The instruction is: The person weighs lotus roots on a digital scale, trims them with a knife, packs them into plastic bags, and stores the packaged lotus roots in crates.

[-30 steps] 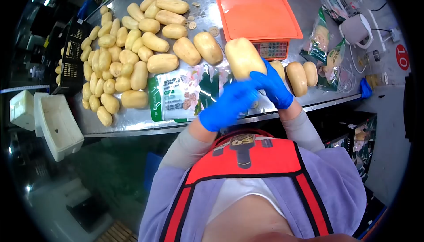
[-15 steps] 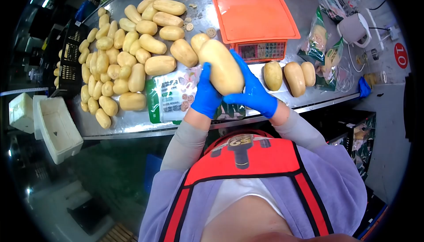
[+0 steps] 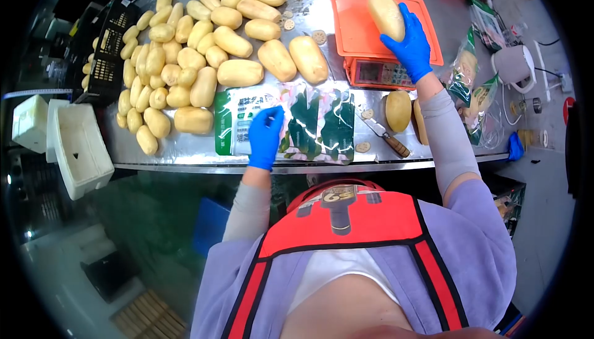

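Note:
On the orange weighing scale [image 3: 346, 26] lies a pale, peeled lotus root [image 3: 385, 16]. My right hand [image 3: 409, 45], in a blue glove, grips its near end, with thumb and fingers on either side. My left hand [image 3: 265, 138], also gloved in blue, hovers over or touches printed lotus root bags [image 3: 318, 122] at the table's front; contact is unclear. Its fingers are loosely curled, a gap shows by the thumb, and nothing is seen in it. Two lotus roots, including a thick one [image 3: 308, 59], lie between the bags and the scale.
A heap of lotus roots [image 3: 179, 60] covers the left of the metal table, beside a black crate [image 3: 110, 54]. A knife [image 3: 387, 136] and another lotus root [image 3: 398, 110] lie before the scale. Filled bags [image 3: 476, 100] and a white appliance [image 3: 513, 66] stand right.
Both hands held the lotus root before my chest. My right hand has carried it forward and right onto the scale; my left hand has let go and moved left. The camera view has shifted.

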{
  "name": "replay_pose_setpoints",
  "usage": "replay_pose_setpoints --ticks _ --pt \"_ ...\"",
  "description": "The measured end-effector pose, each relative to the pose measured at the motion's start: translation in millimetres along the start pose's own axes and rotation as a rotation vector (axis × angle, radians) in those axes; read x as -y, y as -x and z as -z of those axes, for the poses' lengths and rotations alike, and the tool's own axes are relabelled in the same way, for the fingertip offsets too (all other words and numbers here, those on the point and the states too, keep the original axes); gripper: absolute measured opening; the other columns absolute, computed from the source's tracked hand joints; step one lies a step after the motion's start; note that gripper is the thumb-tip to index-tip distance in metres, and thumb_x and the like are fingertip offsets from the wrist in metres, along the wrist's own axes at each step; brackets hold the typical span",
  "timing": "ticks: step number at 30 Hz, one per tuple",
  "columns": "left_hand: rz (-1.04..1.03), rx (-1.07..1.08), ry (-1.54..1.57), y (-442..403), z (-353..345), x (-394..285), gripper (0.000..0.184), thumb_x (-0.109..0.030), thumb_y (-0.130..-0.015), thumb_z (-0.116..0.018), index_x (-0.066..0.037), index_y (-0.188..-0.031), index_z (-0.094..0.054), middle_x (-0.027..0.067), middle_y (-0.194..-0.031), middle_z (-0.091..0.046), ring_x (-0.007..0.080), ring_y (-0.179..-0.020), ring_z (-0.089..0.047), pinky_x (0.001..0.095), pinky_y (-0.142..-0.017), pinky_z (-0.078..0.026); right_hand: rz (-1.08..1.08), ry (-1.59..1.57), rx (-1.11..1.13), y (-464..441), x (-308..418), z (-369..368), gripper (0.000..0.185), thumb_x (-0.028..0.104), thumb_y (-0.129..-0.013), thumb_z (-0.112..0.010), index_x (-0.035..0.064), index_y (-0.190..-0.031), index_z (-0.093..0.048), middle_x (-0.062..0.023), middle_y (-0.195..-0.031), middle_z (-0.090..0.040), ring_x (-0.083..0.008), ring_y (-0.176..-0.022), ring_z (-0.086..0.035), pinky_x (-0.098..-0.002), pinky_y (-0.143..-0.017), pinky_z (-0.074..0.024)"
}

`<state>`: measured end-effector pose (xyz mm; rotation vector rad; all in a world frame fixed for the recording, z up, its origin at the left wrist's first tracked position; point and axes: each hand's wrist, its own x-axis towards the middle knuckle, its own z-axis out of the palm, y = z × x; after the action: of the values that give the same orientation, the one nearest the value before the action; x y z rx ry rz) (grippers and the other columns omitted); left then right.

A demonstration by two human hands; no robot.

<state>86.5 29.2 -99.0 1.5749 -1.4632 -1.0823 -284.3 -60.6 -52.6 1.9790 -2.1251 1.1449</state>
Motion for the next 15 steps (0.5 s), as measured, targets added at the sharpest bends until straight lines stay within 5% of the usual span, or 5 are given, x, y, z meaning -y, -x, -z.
replay_pose_setpoints --ticks 2,5,10,12,15 --pt "-0.089 -0.040 -0.113 21 -17 12 0.031 -0.026 -0.074 -0.070 -0.003 -0.093 -0.063 0.0095 -0.086 -0.060 0.0180 -0.071 -0.057 0.0301 -0.064 -0.046 -0.013 0.063 0.007 2 -9 -11 0.085 0.045 -0.065 -0.072 0.0169 -0.136 -0.034 -0.0206 -0.125 -0.045 -0.0365 -0.112 -0.047 -0.0415 -0.091 -0.0412" --pt "-0.315 -0.046 -0.480 32 -33 23 0.043 -0.038 -0.069 -0.072 -0.004 -0.093 -0.059 0.0135 -0.087 -0.055 0.0296 -0.079 -0.055 0.0379 -0.072 -0.045 -0.004 0.004 0.015 3 -12 -4 0.081 0.045 -0.068 -0.072 0.0086 -0.132 -0.039 -0.0218 -0.129 -0.044 -0.0365 -0.117 -0.044 -0.0404 -0.096 -0.0375" --pt "-0.274 0.021 -0.469 31 -34 33 0.035 -0.034 -0.074 -0.068 -0.004 -0.091 -0.059 0.0129 -0.087 -0.056 0.0283 -0.078 -0.056 0.0383 -0.070 -0.045 -0.107 -0.264 -0.216 -2 -15 52 0.051 0.023 -0.080 -0.068 0.0035 -0.123 -0.050 -0.0176 -0.123 -0.051 -0.0260 -0.113 -0.050 -0.0335 -0.094 -0.0390" --pt "-0.268 0.006 -0.533 26 -32 42 0.018 -0.022 -0.080 -0.061 -0.007 -0.089 -0.061 0.0126 -0.083 -0.056 0.0282 -0.077 -0.056 0.0370 -0.070 -0.045 -0.266 -0.630 -0.276 4 -41 67 0.044 0.018 -0.082 -0.065 0.0030 -0.122 -0.051 -0.0139 -0.117 -0.055 -0.0181 -0.105 -0.053 -0.0293 -0.090 -0.0413" --pt "-0.221 0.086 -0.413 25 -28 22 0.014 -0.018 -0.083 -0.056 -0.007 -0.091 -0.062 0.0127 -0.084 -0.058 0.0294 -0.078 -0.057 0.0376 -0.070 -0.046 -0.249 -0.543 -0.270 20 -62 85 0.040 0.013 -0.084 -0.062 0.0026 -0.121 -0.052 -0.0112 -0.110 -0.058 -0.0138 -0.098 -0.055 -0.0262 -0.086 -0.0428"
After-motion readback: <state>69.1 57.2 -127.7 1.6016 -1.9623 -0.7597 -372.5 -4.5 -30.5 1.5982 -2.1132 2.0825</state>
